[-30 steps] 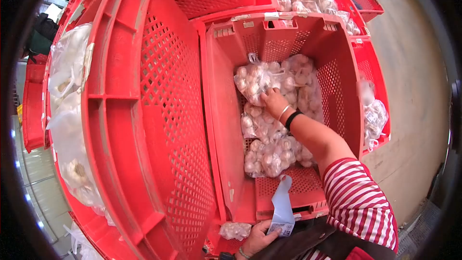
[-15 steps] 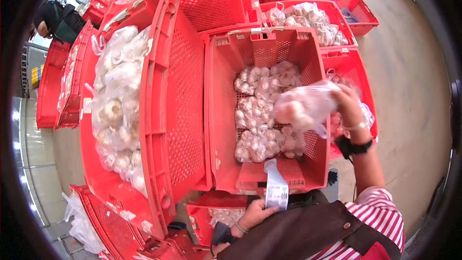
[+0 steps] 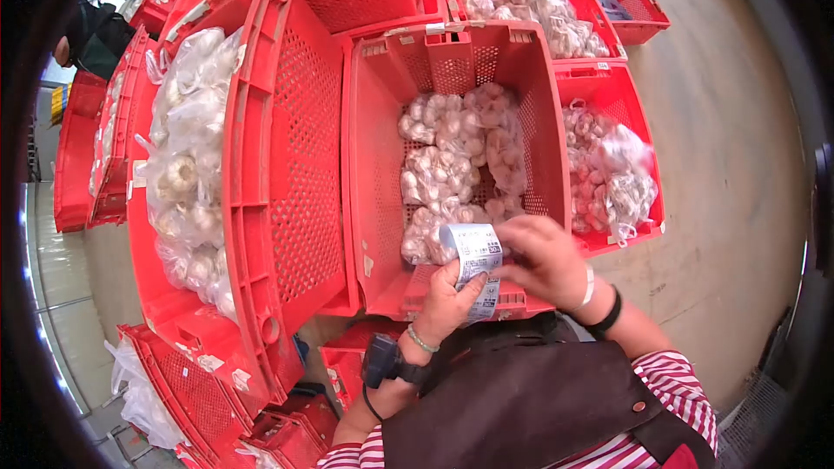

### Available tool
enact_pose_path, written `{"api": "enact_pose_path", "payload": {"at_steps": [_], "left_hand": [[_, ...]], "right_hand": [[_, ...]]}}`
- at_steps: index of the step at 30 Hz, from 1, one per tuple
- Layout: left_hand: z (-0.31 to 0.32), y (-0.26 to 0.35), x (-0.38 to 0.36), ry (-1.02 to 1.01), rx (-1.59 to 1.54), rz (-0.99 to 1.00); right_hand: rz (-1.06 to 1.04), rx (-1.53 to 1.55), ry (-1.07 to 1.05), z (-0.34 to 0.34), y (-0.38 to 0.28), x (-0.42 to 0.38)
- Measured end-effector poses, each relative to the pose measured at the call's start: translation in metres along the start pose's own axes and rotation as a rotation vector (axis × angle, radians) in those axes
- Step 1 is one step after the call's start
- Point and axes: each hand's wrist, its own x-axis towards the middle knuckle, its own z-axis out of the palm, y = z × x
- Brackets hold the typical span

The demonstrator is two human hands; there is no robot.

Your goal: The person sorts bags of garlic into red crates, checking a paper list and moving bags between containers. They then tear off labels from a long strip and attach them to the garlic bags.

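My left hand (image 3: 441, 308) pinches a strip of printed white labels (image 3: 478, 254) over the near end of the large red crate. The strip curls at its top and shows black print. My right hand (image 3: 549, 262) is just right of the strip, thumb and fingers apart, fingertips close to its edge, with no bag in it. Below both hands, bags of garlic (image 3: 439, 172) lie in the bottom of the large red crate (image 3: 369, 182). A wearable device (image 3: 382, 360) is strapped at my left wrist, and a dark band circles my right.
Another red crate of bagged garlic (image 3: 187, 178) stands tilted at the left. To the right, a red crate (image 3: 650, 200) holds more bagged garlic (image 3: 608, 182). Further crates stand behind. A person in dark clothes (image 3: 97, 39) is at the far left.
The garlic bag has left my right hand, and a pale bag now shows in the right-hand crate. Both hands have come together at the label strip, which my left hand raised.
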Motion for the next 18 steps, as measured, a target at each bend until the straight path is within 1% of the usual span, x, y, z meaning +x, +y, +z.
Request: {"api": "enact_pose_path", "payload": {"at_steps": [2, 3, 5, 6, 7, 8, 10, 11, 13, 14, 15, 17, 18], "left_hand": [[-0.008, 0.011, 0.002, 0.013, 0.121, 0.065], [-0.017, 0.008, 0.004, 0.014, 0.122, 0.063], [-0.039, -0.003, 0.005, 0.025, 0.251, 0.137], [-0.048, -0.003, 0.003, 0.034, 0.258, 0.063], [-0.056, -0.005, 0.002, 0.037, 0.25, 0.056], [-0.065, -0.007, 0.001, 0.046, 0.234, 0.034], [-0.081, -0.012, -0.002, 0.06, 0.203, -0.011], [-0.088, -0.015, -0.005, 0.06, 0.197, -0.017], [-0.102, -0.025, -0.014, 0.042, 0.074, -0.209], [-0.107, -0.03, -0.018, 0.032, 0.093, -0.219], [-0.111, -0.041, -0.024, 0.036, 0.049, -0.256], [-0.118, -0.039, -0.029, 0.002, 0.015, -0.337], [-0.121, -0.037, -0.03, 0.0, 0.014, -0.344]], "right_hand": [[-0.024, 0.013, -0.038, 0.029, 0.004, 0.007], [-0.018, 0.05, -0.082, 0.041, 0.009, 0.011], [-0.012, 0.092, -0.134, 0.063, 0.017, 0.02], [0.034, 0.164, -0.174, 0.073, 0.02, 0.024], [0.08, 0.234, -0.216, 0.083, 0.024, 0.028], [0.085, 0.235, -0.225, 0.094, 0.03, 0.032], [0.488, 0.723, -0.352, 0.118, 0.044, 0.038], [0.815, 0.945, -0.454, 0.127, 0.06, 0.048], [1.108, 1.083, -0.348, 0.165, 0.12, 0.051], [1.128, 0.946, -0.2, 0.192, 0.159, 0.049], [1.137, 0.806, -0.057, 0.213, 0.19, 0.052], [0.852, 0.052, -0.022, 0.229, 0.216, 0.074], [0.859, 0.053, -0.024, 0.239, 0.225, 0.082]]}}
